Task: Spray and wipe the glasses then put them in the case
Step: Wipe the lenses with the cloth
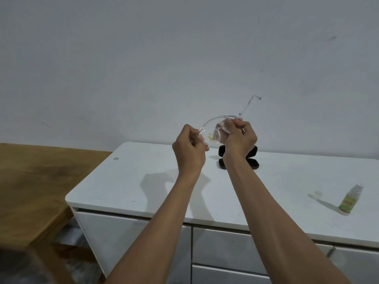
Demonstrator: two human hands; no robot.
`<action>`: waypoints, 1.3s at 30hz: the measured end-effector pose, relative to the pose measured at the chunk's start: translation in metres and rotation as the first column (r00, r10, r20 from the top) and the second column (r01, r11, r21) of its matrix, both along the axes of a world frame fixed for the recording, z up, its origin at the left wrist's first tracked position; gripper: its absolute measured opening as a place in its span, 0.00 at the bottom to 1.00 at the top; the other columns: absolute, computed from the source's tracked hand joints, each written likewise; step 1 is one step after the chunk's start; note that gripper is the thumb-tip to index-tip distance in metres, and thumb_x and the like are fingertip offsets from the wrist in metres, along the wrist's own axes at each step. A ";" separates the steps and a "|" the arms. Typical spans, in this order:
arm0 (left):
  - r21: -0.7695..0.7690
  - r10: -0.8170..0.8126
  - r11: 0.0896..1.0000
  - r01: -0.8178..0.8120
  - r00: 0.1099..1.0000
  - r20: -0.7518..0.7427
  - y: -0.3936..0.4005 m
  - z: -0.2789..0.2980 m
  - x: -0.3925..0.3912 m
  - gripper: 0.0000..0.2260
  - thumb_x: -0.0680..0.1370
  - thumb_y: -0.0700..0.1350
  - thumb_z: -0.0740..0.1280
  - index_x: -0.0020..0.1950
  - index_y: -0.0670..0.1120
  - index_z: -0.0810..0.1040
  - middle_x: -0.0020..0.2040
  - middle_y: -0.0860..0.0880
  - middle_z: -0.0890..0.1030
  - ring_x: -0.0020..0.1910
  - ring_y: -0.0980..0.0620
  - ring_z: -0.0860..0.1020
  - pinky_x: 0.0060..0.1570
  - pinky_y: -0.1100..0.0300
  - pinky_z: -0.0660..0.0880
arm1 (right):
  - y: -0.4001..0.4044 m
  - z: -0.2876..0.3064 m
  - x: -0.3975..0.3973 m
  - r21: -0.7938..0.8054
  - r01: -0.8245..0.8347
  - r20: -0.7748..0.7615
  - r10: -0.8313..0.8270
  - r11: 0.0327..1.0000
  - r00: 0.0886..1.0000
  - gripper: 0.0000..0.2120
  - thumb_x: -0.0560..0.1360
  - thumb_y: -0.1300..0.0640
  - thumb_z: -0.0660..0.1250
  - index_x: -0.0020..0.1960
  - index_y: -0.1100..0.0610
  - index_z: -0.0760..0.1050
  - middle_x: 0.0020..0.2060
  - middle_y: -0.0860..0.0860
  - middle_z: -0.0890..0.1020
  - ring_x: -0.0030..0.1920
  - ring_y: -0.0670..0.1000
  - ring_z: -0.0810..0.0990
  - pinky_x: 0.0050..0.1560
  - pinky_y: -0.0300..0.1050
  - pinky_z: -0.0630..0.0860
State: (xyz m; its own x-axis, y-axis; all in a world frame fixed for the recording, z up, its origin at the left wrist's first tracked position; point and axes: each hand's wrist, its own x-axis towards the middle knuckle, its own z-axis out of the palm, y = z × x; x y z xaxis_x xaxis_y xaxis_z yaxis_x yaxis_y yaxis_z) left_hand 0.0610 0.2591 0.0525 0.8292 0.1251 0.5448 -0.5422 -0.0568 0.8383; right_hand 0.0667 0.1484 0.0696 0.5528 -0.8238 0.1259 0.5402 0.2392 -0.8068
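I hold clear-framed glasses (213, 125) up in front of the wall, above the white cabinet top. My left hand (189, 148) pinches the left end of the frame. My right hand (240, 136) grips the right lens side, its fingers curled over it; one temple arm sticks up to the right. A yellowish smudge shows on a lens. Whether a cloth is in my right hand I cannot tell. The black glasses case (253, 158) lies open on the cabinet behind my right wrist, partly hidden. The small spray bottle (348, 200) with a green label stands at the right.
A small clear cap (317, 194) lies left of the spray bottle. The white cabinet top (127, 181) has drawers below its front edge. A brown wooden surface (30, 181) adjoins it on the left. A plain wall rises behind.
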 end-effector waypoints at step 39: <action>0.031 -0.063 0.998 0.063 0.998 -0.021 0.006 0.009 0.001 0.08 0.73 0.28 0.59 0.44 0.38 0.73 0.34 0.44 0.80 0.27 0.48 0.81 0.35 0.48 0.83 | -0.015 0.005 -0.008 -0.160 -0.141 -0.050 0.135 0.977 0.990 0.06 0.71 0.68 0.75 0.40 0.59 0.82 0.41 0.53 0.85 0.42 0.54 0.84 0.44 0.45 0.83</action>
